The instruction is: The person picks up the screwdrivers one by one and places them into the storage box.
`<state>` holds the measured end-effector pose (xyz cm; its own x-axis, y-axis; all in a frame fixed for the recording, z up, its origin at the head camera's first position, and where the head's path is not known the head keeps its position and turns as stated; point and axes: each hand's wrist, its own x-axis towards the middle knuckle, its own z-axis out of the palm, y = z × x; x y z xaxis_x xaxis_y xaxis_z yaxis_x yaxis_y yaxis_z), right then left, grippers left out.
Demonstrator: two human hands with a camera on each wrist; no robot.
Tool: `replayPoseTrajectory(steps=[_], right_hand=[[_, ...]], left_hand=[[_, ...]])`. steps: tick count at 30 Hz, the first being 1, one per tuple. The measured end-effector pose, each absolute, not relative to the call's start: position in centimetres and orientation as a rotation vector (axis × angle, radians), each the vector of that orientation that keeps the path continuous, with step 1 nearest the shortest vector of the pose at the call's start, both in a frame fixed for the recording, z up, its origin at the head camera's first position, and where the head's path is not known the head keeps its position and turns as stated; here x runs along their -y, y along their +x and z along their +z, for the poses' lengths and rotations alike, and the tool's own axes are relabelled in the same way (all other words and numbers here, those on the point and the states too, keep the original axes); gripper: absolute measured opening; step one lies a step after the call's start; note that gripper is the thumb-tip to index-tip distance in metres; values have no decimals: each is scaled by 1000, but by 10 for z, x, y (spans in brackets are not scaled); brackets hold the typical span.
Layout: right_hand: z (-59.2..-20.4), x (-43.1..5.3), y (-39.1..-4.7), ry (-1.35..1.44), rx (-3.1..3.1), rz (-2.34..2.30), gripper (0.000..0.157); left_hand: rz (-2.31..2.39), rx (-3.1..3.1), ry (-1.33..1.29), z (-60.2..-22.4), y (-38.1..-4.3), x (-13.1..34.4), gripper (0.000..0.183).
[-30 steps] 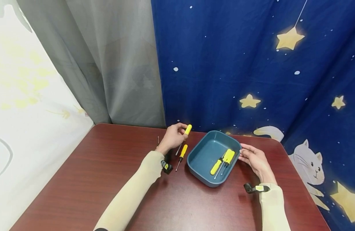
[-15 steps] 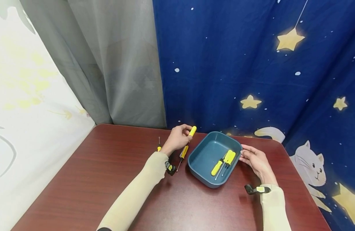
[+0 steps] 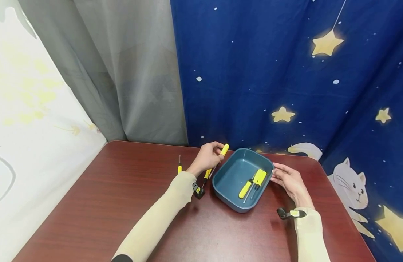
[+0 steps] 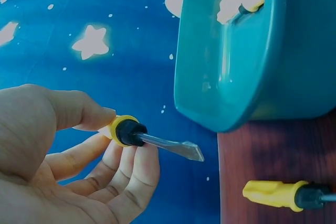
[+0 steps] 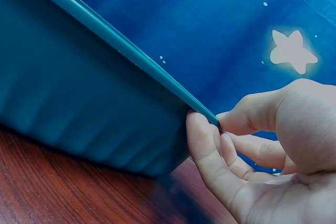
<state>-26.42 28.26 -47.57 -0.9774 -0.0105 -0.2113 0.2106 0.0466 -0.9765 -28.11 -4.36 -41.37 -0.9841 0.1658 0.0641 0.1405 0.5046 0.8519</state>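
Observation:
My left hand pinches a flat-tipped screwdriver by its yellow handle, just left of a blue bin. Its bare blade points away from the palm in the left wrist view. Beneath that hand a second yellow-and-black screwdriver lies on the table, partly covered in the head view. On the bin's right side, my right hand pinches the rim between thumb and fingers, as the right wrist view shows. Inside the bin several yellow-handled screwdrivers lie together toward the right.
Another screwdriver lies left of my left forearm, partly hidden by the sleeve. The dark red wooden table ends at a back edge close behind the bin. A blue star-patterned curtain hangs right behind it.
My left hand has moved right with the screwdriver, closer to the bin's left rim. The screwdriver left of the forearm shows more of itself. My right hand and the bin stay in place.

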Motion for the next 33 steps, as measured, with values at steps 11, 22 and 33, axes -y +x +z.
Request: replayPoseTrajectory(steps=[11,22,33], right_hand=[[-475,-280,-265,219,-2138,-2051,55],[-475,-281,-263,221,-2136,-2054,55],[-476,-282,-264,202,-2138,-2067,55]], left_hand=[[1467,-2726,277,-417,-284,31,33],[1398,-2726,327,-417,-284,16,33],[1308,-2758,417,-419,-290,6,36]])
